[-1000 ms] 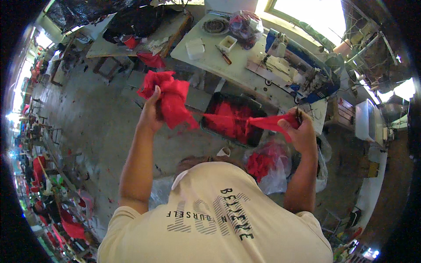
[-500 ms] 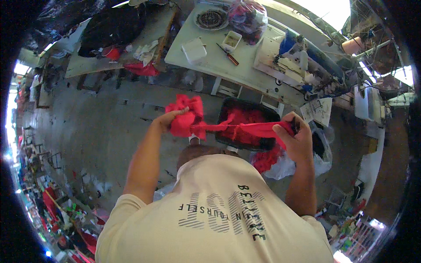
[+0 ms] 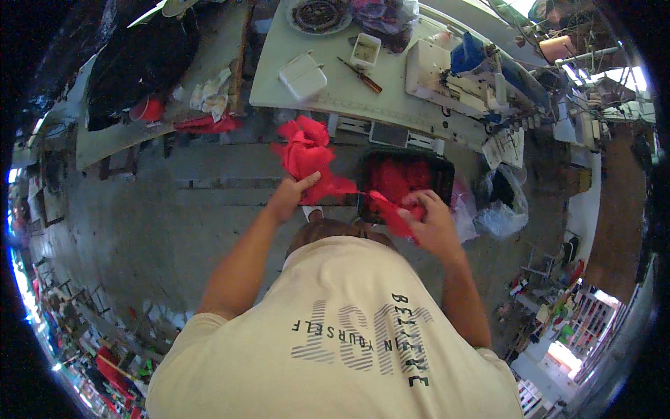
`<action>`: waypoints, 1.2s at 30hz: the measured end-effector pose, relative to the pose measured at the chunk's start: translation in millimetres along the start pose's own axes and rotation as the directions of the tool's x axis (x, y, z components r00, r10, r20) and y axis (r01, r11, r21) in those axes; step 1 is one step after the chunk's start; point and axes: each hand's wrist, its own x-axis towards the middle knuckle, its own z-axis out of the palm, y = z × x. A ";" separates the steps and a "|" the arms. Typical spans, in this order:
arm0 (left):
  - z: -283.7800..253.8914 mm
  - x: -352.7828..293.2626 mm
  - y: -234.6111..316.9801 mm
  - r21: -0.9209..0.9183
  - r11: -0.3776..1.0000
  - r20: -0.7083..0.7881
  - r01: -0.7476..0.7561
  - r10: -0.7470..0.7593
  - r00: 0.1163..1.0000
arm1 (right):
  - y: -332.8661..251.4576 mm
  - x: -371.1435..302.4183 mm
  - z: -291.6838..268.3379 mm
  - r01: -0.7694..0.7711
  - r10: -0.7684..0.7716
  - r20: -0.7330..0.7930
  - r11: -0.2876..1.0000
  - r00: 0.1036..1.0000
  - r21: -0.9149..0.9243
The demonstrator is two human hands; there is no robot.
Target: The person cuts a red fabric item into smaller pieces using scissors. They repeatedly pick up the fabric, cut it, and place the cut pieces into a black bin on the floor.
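Note:
My left hand point(image 3: 289, 197) is closed on a bunched stack of red fabric pieces point(image 3: 307, 157), left of a black bin. A thin strand runs from this bundle to another red fabric piece point(image 3: 393, 213) by my right hand point(image 3: 433, 222). The right fingers are curled round that piece, over the near right part of the bin. Inside the black bin point(image 3: 447, 167) lies a heap of red fabric pieces point(image 3: 401, 174), partly covered by my right hand and the cloth.
A pale sewing table point(image 3: 307, 98) stands ahead, bearing a sewing machine point(image 3: 481, 87), a screwdriver point(image 3: 359, 75) and a white open box point(image 3: 303, 75). Clear plastic bags point(image 3: 506, 209) lie right of the bin. Another table with red cloth point(image 3: 209, 124) stands at far left.
My right hand has moved left and inward, so the stretched fabric between my hands is shorter and slacker. The bundle in my left hand has shifted slightly forward and right.

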 end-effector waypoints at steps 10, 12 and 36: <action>48.6 -56.0 43.5 -0.036 0.999 -0.001 0.022 -0.022 1.000 | -75.3 35.8 42.6 -0.094 0.019 0.174 0.896 0.984 0.434; 44.7 -53.4 22.2 0.094 0.980 -0.036 -0.176 0.180 0.983 | -78.7 31.0 28.7 -0.058 -0.014 0.167 0.907 0.986 0.417; 73.6 -13.4 44.5 0.908 0.261 0.043 -0.327 0.720 0.693 | -51.8 -35.8 -136.2 0.126 0.305 -0.279 0.438 0.911 0.890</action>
